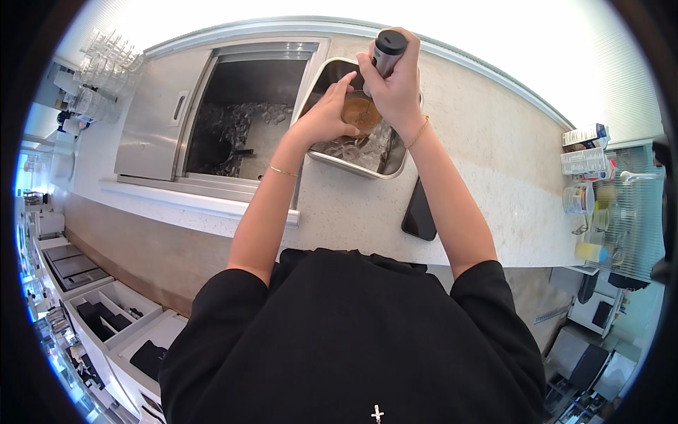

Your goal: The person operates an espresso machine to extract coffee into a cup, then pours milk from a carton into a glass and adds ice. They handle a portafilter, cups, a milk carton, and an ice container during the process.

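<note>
My right hand (394, 90) is wrapped around a handheld milk frother (387, 53) with a black top and a silvery body. Its whisk end reaches down into brown liquid in a clear round vessel (361, 115). Around the left side of that vessel curve the spread fingers of my left hand (331, 114), steadying it. The vessel sits among ice (365, 153) in a rectangular stainless steel pan (394, 172) on the counter. Part of the vessel's rim is hidden by my hands.
Left of the pan, an ice bin (254, 138) set in the counter stands partly uncovered beside its steel lid (159, 116). A black phone (420, 212) lies near my right forearm. Stacked glasses (108, 63) are far left; cartons (582, 159) and a tub (577, 199) stand far right.
</note>
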